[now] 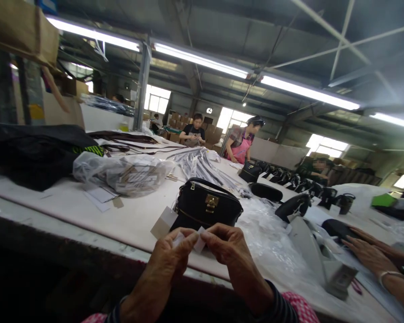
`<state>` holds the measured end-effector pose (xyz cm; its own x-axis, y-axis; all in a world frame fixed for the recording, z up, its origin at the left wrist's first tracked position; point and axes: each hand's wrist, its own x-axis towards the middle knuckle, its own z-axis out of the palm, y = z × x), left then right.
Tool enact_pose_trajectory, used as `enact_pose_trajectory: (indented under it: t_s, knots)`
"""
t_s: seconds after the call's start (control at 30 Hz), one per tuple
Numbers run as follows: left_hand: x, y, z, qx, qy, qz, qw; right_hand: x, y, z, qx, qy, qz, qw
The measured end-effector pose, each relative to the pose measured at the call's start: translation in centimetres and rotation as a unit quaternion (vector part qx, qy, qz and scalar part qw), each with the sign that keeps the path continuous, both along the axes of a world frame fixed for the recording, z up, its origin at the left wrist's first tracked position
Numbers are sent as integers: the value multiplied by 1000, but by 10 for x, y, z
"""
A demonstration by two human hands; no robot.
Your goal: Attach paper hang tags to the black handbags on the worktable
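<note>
A black handbag with a gold clasp and a front zip stands upright on the table just beyond my hands. A pale card tag lies at its left side. My left hand pinches a small white paper piece between thumb and fingers. My right hand closes on another small white slip, its fingertips almost touching those of the left. Whether the two bits of paper are joined is hidden by the fingers.
Clear plastic bags spread to the right, beside a grey device. A co-worker's hands rest on a black item there. Several black handbags line the far right. Plastic-wrapped tags and a black bundle lie left.
</note>
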<state>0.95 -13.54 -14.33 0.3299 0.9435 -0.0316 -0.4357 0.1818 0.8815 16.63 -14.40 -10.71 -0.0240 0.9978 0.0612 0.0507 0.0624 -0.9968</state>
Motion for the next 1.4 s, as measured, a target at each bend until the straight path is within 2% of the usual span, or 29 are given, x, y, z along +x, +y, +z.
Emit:
enact_pose_trajectory:
  t_s: [0.1,0.2,0.27,0.3,0.33,0.4,0.47,0.5,0.53,0.6,0.7,0.87,1.0,1.2,1.4]
  knots:
    - [7,4,1,48,72,42,995,5,2,-2,-12,14,18,1000]
    - [10,10,2,57,68,50,995,18,5,6,-6,-20,44,999]
    - [11,14,2,56,66,56,995,30,11,18,88,-115,16,989]
    - [11,16,2,56,66,58,995,36,15,26,158,-188,-4,969]
    - [11,19,2,54,64,60,995,41,21,35,232,-272,-19,934]
    - [13,24,1,43,57,57,996,49,34,53,345,-440,-12,829]
    - [15,29,0,32,57,59,996,51,48,69,399,-568,40,718]
    - [16,31,0,29,60,66,996,50,55,75,411,-607,70,676]
    - [17,33,0,29,62,74,995,49,61,79,417,-632,100,645]
    - [18,37,-1,37,66,93,993,46,72,85,419,-651,143,616]
    - [16,42,-1,53,84,111,989,45,81,87,421,-642,156,621]
    - [15,50,-3,105,148,131,975,47,85,82,427,-597,149,663]
    - [21,55,-2,101,147,143,974,47,86,81,419,-576,153,685]
    - [30,57,2,56,81,147,984,50,86,80,420,-579,150,683]
    - [30,56,-1,54,88,133,986,50,86,79,426,-566,146,691]
